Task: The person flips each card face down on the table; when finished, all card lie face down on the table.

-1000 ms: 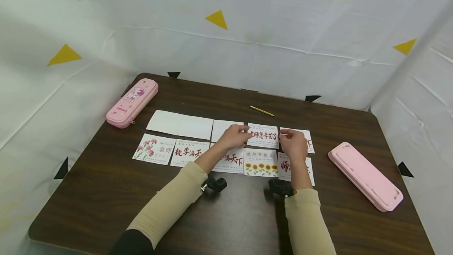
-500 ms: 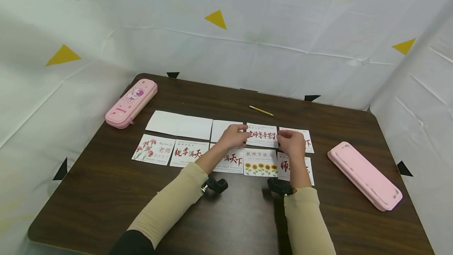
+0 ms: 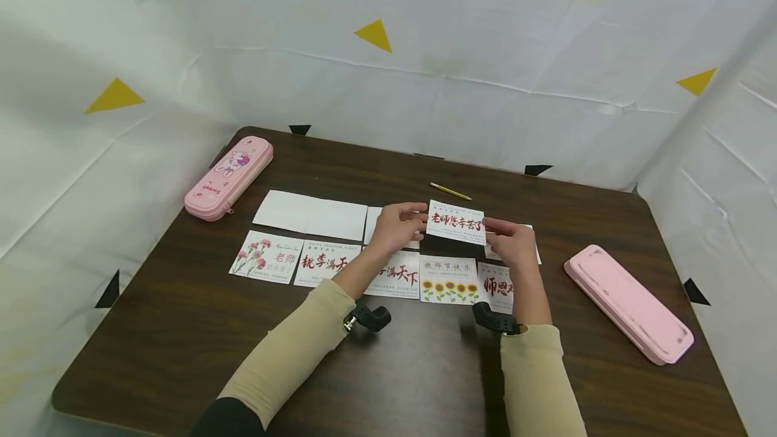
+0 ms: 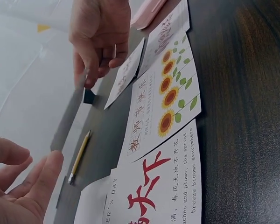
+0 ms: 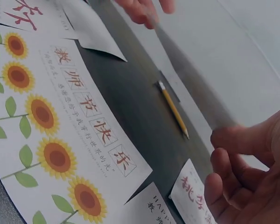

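A white greeting card [image 3: 455,222] with red Chinese lettering is raised off the table, its face toward the head camera. My right hand [image 3: 512,245] pinches its right edge between thumb and fingers, as the right wrist view shows. At the card's left edge, the fingertips of my left hand [image 3: 397,229] are close to or touching it, while the left thumb [image 4: 11,151] stands apart. Below the raised card lies a sunflower card [image 3: 449,280]. Another lettered card [image 3: 529,241] is partly hidden behind my right hand.
A front row holds a carnation card [image 3: 266,257] and several lettered cards [image 3: 328,263]. Blank white cards [image 3: 309,214] lie behind them. A yellow pencil [image 3: 450,191] sits farther back. Pink pencil cases lie at left [image 3: 228,177] and right [image 3: 628,303].
The lettered card has come up off the table from the back row, its right edge in my right hand. That hand has shifted slightly right; the left has barely moved.
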`<state>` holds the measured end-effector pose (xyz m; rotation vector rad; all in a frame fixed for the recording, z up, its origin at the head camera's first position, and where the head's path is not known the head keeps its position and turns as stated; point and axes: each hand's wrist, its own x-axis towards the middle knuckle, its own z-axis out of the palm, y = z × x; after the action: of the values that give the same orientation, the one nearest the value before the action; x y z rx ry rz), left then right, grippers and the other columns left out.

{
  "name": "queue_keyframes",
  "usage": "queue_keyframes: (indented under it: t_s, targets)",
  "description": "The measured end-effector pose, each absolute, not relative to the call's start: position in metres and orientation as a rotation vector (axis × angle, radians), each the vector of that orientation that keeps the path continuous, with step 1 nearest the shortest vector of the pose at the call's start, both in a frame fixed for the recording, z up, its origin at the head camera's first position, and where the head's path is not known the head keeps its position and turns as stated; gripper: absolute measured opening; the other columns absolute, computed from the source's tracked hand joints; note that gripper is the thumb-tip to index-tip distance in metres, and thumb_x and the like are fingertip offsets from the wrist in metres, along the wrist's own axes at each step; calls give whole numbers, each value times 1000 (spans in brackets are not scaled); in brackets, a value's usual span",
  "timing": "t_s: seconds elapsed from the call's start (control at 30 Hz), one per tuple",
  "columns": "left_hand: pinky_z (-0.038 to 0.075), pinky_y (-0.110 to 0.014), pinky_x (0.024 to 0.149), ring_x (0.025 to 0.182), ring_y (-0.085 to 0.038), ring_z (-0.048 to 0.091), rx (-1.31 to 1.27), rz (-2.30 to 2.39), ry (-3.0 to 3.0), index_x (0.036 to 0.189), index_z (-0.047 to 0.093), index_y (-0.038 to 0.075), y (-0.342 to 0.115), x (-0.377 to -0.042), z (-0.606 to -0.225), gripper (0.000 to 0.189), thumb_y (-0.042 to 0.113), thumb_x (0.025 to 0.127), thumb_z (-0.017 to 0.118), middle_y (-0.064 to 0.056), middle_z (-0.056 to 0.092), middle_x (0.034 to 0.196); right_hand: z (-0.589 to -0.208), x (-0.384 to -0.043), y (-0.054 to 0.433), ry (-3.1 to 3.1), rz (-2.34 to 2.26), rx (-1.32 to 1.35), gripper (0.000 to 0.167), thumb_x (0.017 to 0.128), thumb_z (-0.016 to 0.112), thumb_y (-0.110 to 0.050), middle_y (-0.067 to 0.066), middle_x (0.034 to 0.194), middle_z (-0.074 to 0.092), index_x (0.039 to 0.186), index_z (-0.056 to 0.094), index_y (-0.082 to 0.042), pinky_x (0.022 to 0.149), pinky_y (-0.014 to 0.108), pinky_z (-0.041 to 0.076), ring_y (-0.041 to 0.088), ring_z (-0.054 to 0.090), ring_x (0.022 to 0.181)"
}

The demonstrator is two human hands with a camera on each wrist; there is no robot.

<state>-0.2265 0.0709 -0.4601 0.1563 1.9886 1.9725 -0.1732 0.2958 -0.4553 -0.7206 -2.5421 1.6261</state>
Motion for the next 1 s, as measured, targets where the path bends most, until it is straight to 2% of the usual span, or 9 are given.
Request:
queue_keyframes:
  t_s: [0.1, 0.27, 0.4, 0.57, 0.7, 0.8, 0.93, 1.0]
  targets:
    - [56, -38, 82, 98, -24, 69, 155, 2024, 1964, 128, 64, 1, 70, -227, -461, 34, -3, 94, 56, -14, 70, 113, -457, -173, 298, -2515, 1636, -703, 31, 96, 62, -13, 16, 126, 64, 126, 67, -5, 83, 28, 49, 21, 57, 101]
    - [55, -37, 86, 105, -23, 67, 169, 2065, 1987, 123, 67, 2, 70, -224, -459, 28, 2, 97, 58, -11, 71, 112, -460, -173, 296, -2437, 1635, -709, 36, 93, 69, -23, 15, 122, 65, 123, 68, -3, 84, 25, 51, 16, 61, 97]
    - [54, -31, 87, 107, -19, 65, 169, 2020, 2052, 120, 70, 7, 70, -222, -457, 26, 7, 97, 60, -6, 70, 116, -461, -174, 292, -2397, 1612, -718, 36, 93, 70, -23, 17, 120, 66, 122, 69, -2, 84, 27, 53, 20, 64, 98]
    - [54, -25, 84, 108, -16, 64, 171, 1934, 2119, 126, 68, 10, 70, -221, -457, 32, 9, 95, 60, -3, 66, 124, -463, -174, 288, -2429, 1574, -729, 35, 93, 69, -23, 18, 118, 66, 121, 69, -2, 80, 32, 55, 23, 65, 98]
    - [54, -26, 84, 109, -19, 64, 227, 1900, 2126, 131, 63, 8, 69, -223, -459, 38, 9, 94, 58, -6, 64, 127, -465, -176, 288, -2430, 1551, -771, 33, 91, 71, -25, 16, 114, 69, 118, 71, -4, 75, 32, 56, 20, 66, 91]
    - [54, -26, 83, 109, -21, 64, 254, 1862, 2123, 135, 59, 8, 69, -223, -460, 40, 10, 95, 57, -7, 63, 129, -467, -176, 288, -2424, 1504, -783, 31, 90, 73, -25, 15, 110, 70, 115, 72, -5, 68, 27, 55, 20, 66, 87]
    - [54, -30, 85, 109, -29, 64, 249, 1826, 2070, 142, 51, 8, 68, -221, -460, 46, 12, 97, 57, -11, 60, 133, -471, -176, 288, -2441, 1401, -792, 27, 89, 74, -23, 15, 105, 72, 109, 75, -5, 60, 21, 51, 21, 66, 82]
    - [54, -32, 86, 107, -33, 64, 246, 1811, 2058, 145, 48, 8, 69, -221, -460, 49, 13, 97, 57, -13, 59, 134, -472, -175, 288, -2462, 1349, -805, 26, 89, 73, -23, 14, 103, 72, 107, 76, -5, 61, 21, 48, 22, 65, 82]
